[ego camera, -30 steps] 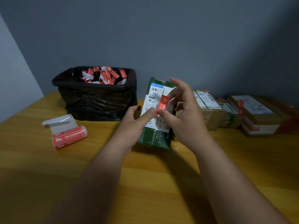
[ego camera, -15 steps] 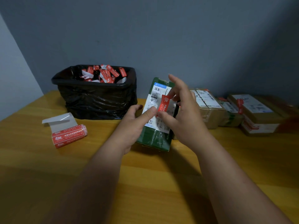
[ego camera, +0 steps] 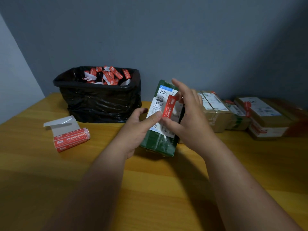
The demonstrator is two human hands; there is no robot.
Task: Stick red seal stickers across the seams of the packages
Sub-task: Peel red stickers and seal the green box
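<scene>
A: Position of the green package [ego camera: 158,140]?

B: Centre of the wooden surface [ego camera: 150,189], propped up on its near end and leaning back, white shipping label [ego camera: 160,114] facing the camera.

A: And the red seal sticker [ego camera: 169,106]?

B: In front of the label, long axis running roughly 1 to 7 o'clock. Cannot tell whether it is stuck down yet.

A: Grip?

B: Left hand [ego camera: 138,129] has thumb and forefinger clamped on the sticker's lower end. Right hand [ego camera: 188,117] pinches the same strip, thumb at the bottom, fingers curled near the top.

A: Surroundings?

B: Sticker roll [ego camera: 71,140] at 9 o'clock of the package, a backing strip [ego camera: 61,122] peeling off it. Bin with a black liner [ego camera: 100,100] at 10 o'clock, holding crumpled red and white scraps [ego camera: 106,75]. Brown cardboard parcels [ego camera: 250,114] in a row at 3 o'clock, against the wall.
</scene>
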